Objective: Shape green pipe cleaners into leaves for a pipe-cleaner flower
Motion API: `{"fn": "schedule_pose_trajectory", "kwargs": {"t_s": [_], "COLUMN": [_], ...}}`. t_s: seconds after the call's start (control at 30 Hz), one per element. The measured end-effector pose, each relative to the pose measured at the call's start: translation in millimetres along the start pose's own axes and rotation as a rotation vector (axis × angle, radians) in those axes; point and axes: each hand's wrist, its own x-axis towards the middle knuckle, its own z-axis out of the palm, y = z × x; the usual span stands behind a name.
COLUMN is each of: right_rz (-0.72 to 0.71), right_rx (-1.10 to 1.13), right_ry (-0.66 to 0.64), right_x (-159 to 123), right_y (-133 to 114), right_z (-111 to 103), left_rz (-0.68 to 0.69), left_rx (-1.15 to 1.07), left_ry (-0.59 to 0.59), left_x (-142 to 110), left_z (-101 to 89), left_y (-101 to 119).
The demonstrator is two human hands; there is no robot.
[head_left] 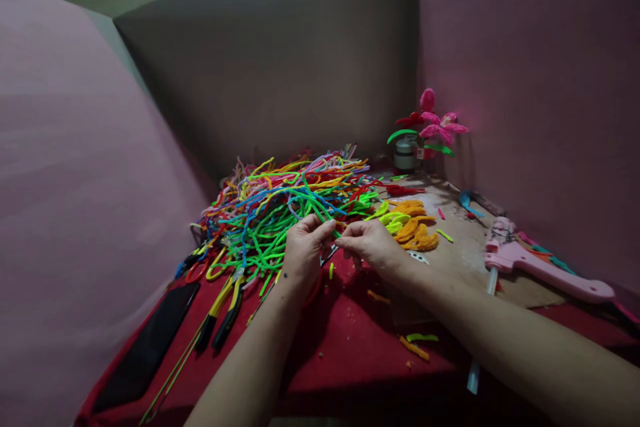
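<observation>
Red tablecloth [350, 360] | both hands [305, 246] pinching a green fuzzy wire [320, 206] | multicoloured wire pile [265, 224] just beyond

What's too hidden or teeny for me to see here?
Head view:
Pinched part of the green strand: covered by the left grip and right grip.
Bottom of the fuzzy pile: buried under its top.
Middle of the clear stick: behind the right forearm.
Any writing on the grey pot: too small.
Upper arms: cut off by the edges.
</observation>
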Motion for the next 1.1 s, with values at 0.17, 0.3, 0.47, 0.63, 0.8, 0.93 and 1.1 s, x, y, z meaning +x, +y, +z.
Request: {"fn": "schedule_pose_trajectory", "kwargs": {"t_s": [0.17, 0.3, 0.47, 0.63, 0.8, 0.93, 1.1], "right_rz": [0.060, 0.132, 0.139, 0.077, 0.068, 0.061, 0.109], "right_rx": [0.260, 0.430, 0.376, 0.169, 0.113, 0.125, 0.001], "right_ry": [-0.113, -0.126, -0.124, -0.050, -0.050, -0.084, -0.007], "right_x": [1.8, 5.0, 5.5, 1.8, -0.3, 2.8, 3.0], "right_y": [0.6, 2.9, 3.6, -2.8, -5.2, 0.0, 1.1], "right_z": [-3.2, -6.0, -5.5, -0.6, -0.6, -3.9, -3.6], "left_rz": [0.012, -0.016, -0.009, 0.009, 0.043, 0.024, 0.030], "left_rx": [0.006, -0.010, -0.034, 0.011, 0.042, 0.044, 0.106], "left_ry": [0.008, 0.015, -0.021, -0.016, -0.008, -0.030, 0.001], "left_x": [1.6, 2.4, 2.0, -0.4, -2.1, -2.5, -3.5], "left_z": [-1.8, -2.8, -3.1, -1.0, 3.2, 4.4, 4.8], "left_y": [0.7, 0.9, 0.1, -0.7, -1.1, 0.2, 1.2]}}
